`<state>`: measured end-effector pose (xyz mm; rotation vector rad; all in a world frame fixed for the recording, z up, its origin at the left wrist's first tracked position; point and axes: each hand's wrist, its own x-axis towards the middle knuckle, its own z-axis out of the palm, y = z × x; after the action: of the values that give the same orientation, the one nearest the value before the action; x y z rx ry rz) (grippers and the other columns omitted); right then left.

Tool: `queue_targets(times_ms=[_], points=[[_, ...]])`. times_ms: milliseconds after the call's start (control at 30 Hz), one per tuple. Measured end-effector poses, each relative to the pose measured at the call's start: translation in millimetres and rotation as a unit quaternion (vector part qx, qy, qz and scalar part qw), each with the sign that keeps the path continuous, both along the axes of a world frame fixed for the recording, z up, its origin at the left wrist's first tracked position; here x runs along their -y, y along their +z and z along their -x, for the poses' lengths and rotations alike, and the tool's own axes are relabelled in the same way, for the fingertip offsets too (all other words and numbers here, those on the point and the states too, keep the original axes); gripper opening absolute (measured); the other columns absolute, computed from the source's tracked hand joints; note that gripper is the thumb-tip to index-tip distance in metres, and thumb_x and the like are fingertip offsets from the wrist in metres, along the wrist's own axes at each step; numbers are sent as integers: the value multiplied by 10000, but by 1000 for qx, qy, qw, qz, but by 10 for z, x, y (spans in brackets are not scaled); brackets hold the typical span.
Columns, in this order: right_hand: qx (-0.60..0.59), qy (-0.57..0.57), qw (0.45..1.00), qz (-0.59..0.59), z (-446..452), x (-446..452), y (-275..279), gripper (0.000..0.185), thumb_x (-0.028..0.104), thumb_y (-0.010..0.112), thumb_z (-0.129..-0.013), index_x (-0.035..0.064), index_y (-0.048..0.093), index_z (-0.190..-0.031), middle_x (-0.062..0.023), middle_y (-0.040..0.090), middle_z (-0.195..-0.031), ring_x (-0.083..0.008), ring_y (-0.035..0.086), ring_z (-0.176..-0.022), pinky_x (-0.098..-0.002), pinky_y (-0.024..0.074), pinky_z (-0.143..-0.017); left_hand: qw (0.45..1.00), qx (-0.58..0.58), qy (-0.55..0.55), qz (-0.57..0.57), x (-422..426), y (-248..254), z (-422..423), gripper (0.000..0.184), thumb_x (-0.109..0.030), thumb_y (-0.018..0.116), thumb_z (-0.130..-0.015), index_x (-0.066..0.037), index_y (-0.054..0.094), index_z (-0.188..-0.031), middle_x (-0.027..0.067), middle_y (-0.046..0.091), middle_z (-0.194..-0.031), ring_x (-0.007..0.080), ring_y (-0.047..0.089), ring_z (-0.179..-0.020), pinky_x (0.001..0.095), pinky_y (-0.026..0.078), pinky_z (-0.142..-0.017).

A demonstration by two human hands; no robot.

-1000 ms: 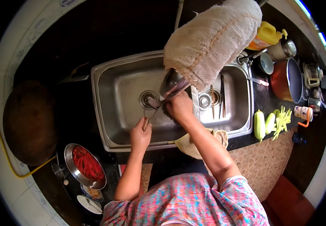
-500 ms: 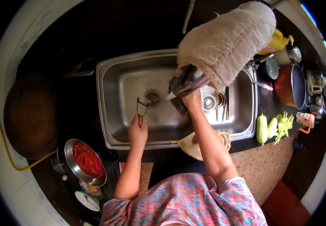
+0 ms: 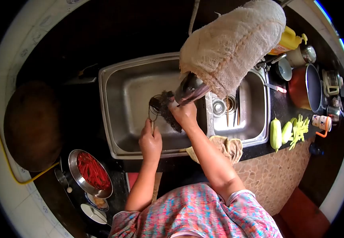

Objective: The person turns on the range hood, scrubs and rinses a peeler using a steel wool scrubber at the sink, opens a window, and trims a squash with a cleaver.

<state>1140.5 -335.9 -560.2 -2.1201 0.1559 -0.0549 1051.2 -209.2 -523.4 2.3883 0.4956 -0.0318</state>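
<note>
Red peppers [image 3: 93,171], orange-handled patterned mug [image 3: 321,123], yellow bottle [image 3: 286,41]

Our peeler [image 3: 152,114] and scrubber [image 3: 171,119], in the sink [image 3: 129,131]
We see the peeler's looped metal head pointing away from us, close against the dark, shaggy scrubber.

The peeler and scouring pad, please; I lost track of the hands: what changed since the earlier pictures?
Apart half a second ago, they are close together again: the right hand moved the scouring pad left, the left hand the peeler slightly right. Neither was let go. The steel bowl stayed put.
</note>
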Motion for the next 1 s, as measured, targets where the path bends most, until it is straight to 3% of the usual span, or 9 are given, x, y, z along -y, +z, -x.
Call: queue_targets(times_ms=[67, 167, 200, 267, 433, 500, 567, 833, 1000], points=[[-68, -2, 998, -14, 67, 61, 15, 230, 123, 676, -680, 79, 649, -903, -86, 612, -888, -277, 592, -871, -376, 474, -739, 999, -22, 12, -20, -18, 111, -53, 418, -93, 574, -850, 38, 518, -1242, 266, 592, -1124, 390, 593, -1009, 375, 477, -849], [-258, -44, 909, -325, 162, 152, -297, 268, 69, 643, -781, -1, 633, -1040, -59, 635, -920, -134, 592, -808, -263, 465, -735, 1000, 17, 22, 14, -94, 52, -50, 415, -111, 565, -880, 41, 503, -1262, 234, 603, -1144, 318, 621, -998, 338, 469, -849], [-257, -46, 908, -326, 189, 154, -293, 268, 69, 643, -781, -1, 633, -1040, -59, 635, -920, -134, 592, -808, -263, 465, -735, 997, 38, 41, 60, -103, 57, -57, 414, -121, 565, -889, 41, 501, -1264, 221, 613, -1138, 286, 630, -989, 324, 466, -846], [-296, -124, 817, -478, 237, 176, -306, 289, 23, 612, -805, -15, 624, -1091, -41, 632, -905, -129, 587, -809, -245, 467, -739, 995, 36, 45, 82, -93, 68, -52, 413, -130, 566, -896, 42, 499, -1265, 209, 619, -1135, 259, 628, -987, 311, 462, -842], [-277, -104, 839, -457, 188, 134, 50, 335, 55, 608, -834, -11, 601, -1162, -62, 640, -1009, -113, 581, -858, -240, 464, -762, 993, 33, 35, 106, 26, 132, -14, 405, -134, 583, -889, 46, 512, -1245, 213, 633, -1091, 277, 634, -962, 315, 467, -836], [-271, -60, 854, -439, 201, 49, 60, 343, 108, 644, -831, -18, 601, -1147, -59, 643, -988, -110, 575, -867, -241, 461, -772, 997, 67, -28, -19, 95, 108, 24, 420, -128, 614, -850, 3, 524, -1239, 216, 625, -966, 370, 618, -863, 396, 499, -762], [-258, -28, 886, -385, 210, -10, 84, 366, 134, 677, -819, -34, 594, -1133, -56, 645, -957, -105, 579, -837, -235, 464, -746, 995, 85, -45, -27, 160, 140, 33, 420, -130, 619, -845, 0, 527, -1234, 214, 622, -947, 377, 614, -845, 404, 499, -748], [-276, 19, 826, -492, 114, 161, 275, 221, 128, 693, -813, -25, 648, -967, -30, 645, -828, -89, 590, -709, -232, 468, -630, 994, 95, -31, 51, 130, 235, 50, 399, -101, 625, -832, 5, 546, -1208, 208, 626, -952, 369, 621, -849, 409, 504, -739], [-245, 35, 910, -333, 76, 155, 292, 283, 159, 682, -785, -54, 639, -967, -38, 646, -809, -108, 580, -705, -258, 467, -638, 992, 93, -76, -47, 144, 298, 82, 416, -108, 629, -831, -5, 538, -1224, 207, 623, -953, 367, 618, -847, 409, 505, -730]])
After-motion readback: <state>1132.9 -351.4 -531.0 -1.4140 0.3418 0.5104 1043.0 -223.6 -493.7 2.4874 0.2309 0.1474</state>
